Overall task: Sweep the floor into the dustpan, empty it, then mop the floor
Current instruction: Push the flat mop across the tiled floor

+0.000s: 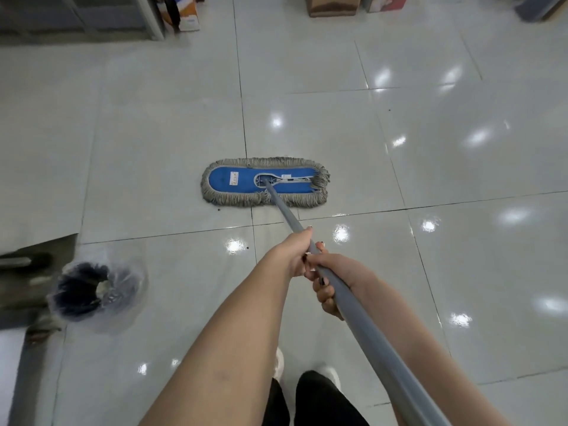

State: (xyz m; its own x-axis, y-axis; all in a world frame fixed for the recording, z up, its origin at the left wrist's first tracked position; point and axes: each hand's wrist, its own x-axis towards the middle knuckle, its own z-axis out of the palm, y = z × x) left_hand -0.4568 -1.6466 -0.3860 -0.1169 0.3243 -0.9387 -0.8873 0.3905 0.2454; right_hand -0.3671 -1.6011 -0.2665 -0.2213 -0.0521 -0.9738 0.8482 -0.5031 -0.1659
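A flat dust mop with a blue pad and a grey yarn fringe lies flat on the glossy grey tile floor, in front of me at the centre. Its grey pole runs back toward me to the lower right. My left hand grips the pole higher up toward the mop head. My right hand grips it just behind, fingers curled under the pole. A few dark specks lie on the tiles by the mop's near left corner.
A bin lined with a clear plastic bag stands on the floor at the left, dark stuff inside. Cardboard boxes and a blue-orange carton line the far wall. My feet in white shoes show at the bottom.
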